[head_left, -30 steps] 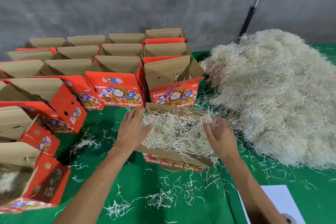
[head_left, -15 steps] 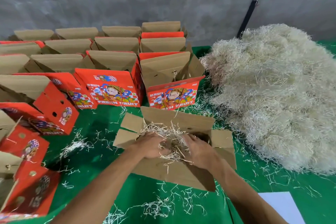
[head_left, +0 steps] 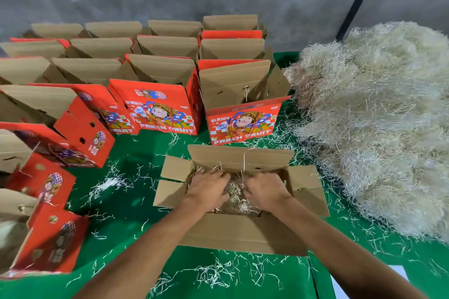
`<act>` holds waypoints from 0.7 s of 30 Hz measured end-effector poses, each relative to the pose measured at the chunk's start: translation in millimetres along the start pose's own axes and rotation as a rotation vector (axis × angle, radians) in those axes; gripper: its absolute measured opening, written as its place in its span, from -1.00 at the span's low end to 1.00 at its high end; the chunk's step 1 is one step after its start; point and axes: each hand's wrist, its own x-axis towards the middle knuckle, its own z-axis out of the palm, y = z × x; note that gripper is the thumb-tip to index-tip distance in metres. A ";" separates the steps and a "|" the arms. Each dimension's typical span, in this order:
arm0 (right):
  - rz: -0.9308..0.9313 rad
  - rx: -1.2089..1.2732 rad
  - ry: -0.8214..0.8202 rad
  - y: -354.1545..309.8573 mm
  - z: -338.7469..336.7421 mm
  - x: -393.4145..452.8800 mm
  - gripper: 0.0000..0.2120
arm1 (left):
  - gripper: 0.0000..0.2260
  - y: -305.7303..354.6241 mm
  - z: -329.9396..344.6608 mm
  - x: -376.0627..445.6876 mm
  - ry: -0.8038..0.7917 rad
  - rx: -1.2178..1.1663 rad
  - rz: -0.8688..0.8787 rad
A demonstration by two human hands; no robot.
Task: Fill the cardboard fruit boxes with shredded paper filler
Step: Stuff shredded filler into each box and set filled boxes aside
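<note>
On the green table point(head_left: 126, 204), from left to right:
Waiting boxes: rows of red printed fruit boxes point(head_left: 155, 107) stand open at the left and along the back, flaps up. At the lower left edge one box seems to have pale filler inside, though it is blurred.
Left hand point(head_left: 206, 192): plunged into the open box point(head_left: 243, 233) in front of the person, knuckles up, fingers bent down onto the shredded paper point(head_left: 234, 192) inside and pressing it.
Right hand point(head_left: 266, 193): beside the left in the same box, fingertips buried in the shreds; whether it grasps a tuft or only pushes, I cannot tell.
Filler supply: a big loose heap point(head_left: 379, 124) lies at the right, just beside the box, with stray strands scattered over the cloth.
Handling, as I judge it: the shreds are light, springy and tangled, so they likely rebound and shed. Scooping a broad double handful from the heap's near edge should hold better than a pinch.
Box: thin, light cardboard that could slide or buckle; steady it by a side wall, not a flap.
</note>
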 end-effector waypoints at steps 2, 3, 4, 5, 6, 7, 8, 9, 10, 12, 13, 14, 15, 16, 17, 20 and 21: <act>-0.116 0.009 -0.029 -8.9 6.4 10.6 -0.69 | -0.55 5.3 -1.9 5.8 -0.022 0.080 0.026; -0.161 -0.017 -0.081 -12.1 13.6 18.2 -0.63 | -0.55 7.4 -1.6 9.1 -0.080 0.116 0.026; -0.192 -0.049 -0.155 -14.0 21.2 25.5 -0.53 | -0.56 9.6 0.6 12.5 -0.156 0.150 0.018; -0.222 -0.079 -0.230 -14.7 27.6 31.9 -0.41 | -0.58 11.2 4.6 15.4 -0.227 0.175 0.014; -0.264 -0.125 -0.273 -15.0 32.9 36.5 -0.35 | -0.60 11.5 9.8 17.4 -0.287 0.189 0.017; -0.331 -0.175 -0.265 -15.8 37.1 39.8 -0.36 | -0.60 10.7 14.6 18.5 -0.341 0.200 0.031; -0.405 -0.217 -0.229 -16.3 42.0 41.5 -0.40 | -0.58 9.0 19.7 19.6 -0.391 0.221 0.058; -0.453 -0.233 -0.191 -16.4 48.6 41.2 -0.44 | -0.55 6.3 23.8 21.7 -0.429 0.248 0.100; -0.462 -0.228 -0.176 -16.0 54.7 40.7 -0.46 | -0.52 3.1 26.0 24.6 -0.457 0.287 0.150; -0.421 -0.224 -0.239 -12.7 59.5 42.3 -0.51 | -0.55 -2.7 26.5 29.8 -0.501 0.364 0.231; -0.408 -0.243 -0.283 -10.8 61.3 43.6 -0.55 | -0.58 -5.9 27.3 31.6 -0.539 0.390 0.246; -0.399 -0.272 -0.319 -9.0 63.0 44.1 -0.62 | -0.58 -9.1 31.1 33.7 -0.579 0.406 0.238; -0.395 -0.298 -0.331 -7.3 64.2 43.5 -0.69 | -0.56 -11.0 36.1 34.4 -0.613 0.419 0.222; -0.383 -0.296 -0.327 -5.7 65.1 43.0 -0.72 | -0.53 -12.9 40.4 35.0 -0.648 0.444 0.212; -0.360 -0.259 -0.320 -4.9 67.6 42.2 -0.73 | -0.48 -13.9 43.7 34.9 -0.683 0.478 0.206; -0.285 -0.217 -0.305 -9.5 82.5 39.8 -0.69 | -0.33 -15.9 53.7 34.3 -0.730 0.597 0.191; -0.274 -0.220 -0.294 -13.4 84.5 38.8 -0.68 | -0.27 -15.8 58.1 33.5 -0.721 0.634 0.195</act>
